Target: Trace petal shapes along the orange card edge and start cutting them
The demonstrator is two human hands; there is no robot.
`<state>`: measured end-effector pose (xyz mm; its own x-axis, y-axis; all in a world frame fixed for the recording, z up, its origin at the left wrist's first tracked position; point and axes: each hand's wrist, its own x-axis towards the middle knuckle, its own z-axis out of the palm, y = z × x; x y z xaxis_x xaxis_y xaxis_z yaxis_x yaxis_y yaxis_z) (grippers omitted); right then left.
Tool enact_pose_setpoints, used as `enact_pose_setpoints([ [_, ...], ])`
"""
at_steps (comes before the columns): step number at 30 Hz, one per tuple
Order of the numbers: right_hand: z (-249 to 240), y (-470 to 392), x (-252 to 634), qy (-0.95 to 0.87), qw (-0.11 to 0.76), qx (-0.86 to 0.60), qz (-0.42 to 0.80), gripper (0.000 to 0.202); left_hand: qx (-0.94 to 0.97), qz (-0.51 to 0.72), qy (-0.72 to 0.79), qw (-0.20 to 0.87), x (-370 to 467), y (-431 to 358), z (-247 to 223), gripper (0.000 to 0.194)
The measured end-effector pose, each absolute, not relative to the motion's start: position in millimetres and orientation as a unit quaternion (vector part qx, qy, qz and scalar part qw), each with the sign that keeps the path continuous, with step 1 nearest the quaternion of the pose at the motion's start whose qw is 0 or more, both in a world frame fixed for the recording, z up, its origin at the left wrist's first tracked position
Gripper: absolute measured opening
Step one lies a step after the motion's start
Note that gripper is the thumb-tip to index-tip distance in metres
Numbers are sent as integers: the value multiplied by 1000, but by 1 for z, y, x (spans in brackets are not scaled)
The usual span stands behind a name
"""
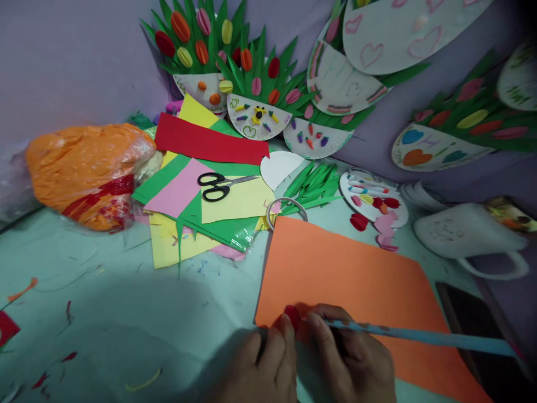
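An orange paper sheet (348, 268) lies on the table in front of me. At its near left edge, the fingers of my left hand (266, 361) press down a small red paper piece (292, 314). Closed round a light blue patterned pencil (428, 337), my right hand (356, 358) brings the tip close to the red piece. The pencil's back end points to the right. My fingers partly cover the red piece, so its full outline is hidden.
Black-handled scissors (213, 187) rest on stacked coloured paper (180, 193). Further right are a tape roll (272, 215), green paper strips (314, 184), a paper plate (398, 210) with cut pieces and a white mug (455, 229). An orange bundle (88, 168) sits at left.
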<state>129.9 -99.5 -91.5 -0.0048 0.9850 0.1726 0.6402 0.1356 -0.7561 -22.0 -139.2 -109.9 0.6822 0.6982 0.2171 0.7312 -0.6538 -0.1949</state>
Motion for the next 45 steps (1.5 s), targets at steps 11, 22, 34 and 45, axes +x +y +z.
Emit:
enact_pose_setpoints([
  [11, -89, -103, 130, -685, 333, -602, 240, 34, -899, -49, -410, 146, -20, -140, -109, 48],
  [22, -87, -108, 126, -646, 362, -606, 291, 27, -899, -56, -411, 138, -19, -138, -107, 48],
  [34, -81, -98, 124, -578, 432, -608, 329, 20, -904, -55, -404, 131, -20, -140, -108, 40],
  [45, -86, -97, 131, -625, 396, -607, 290, 22, -901, -28, -407, 145, -21, -140, -104, 39],
])
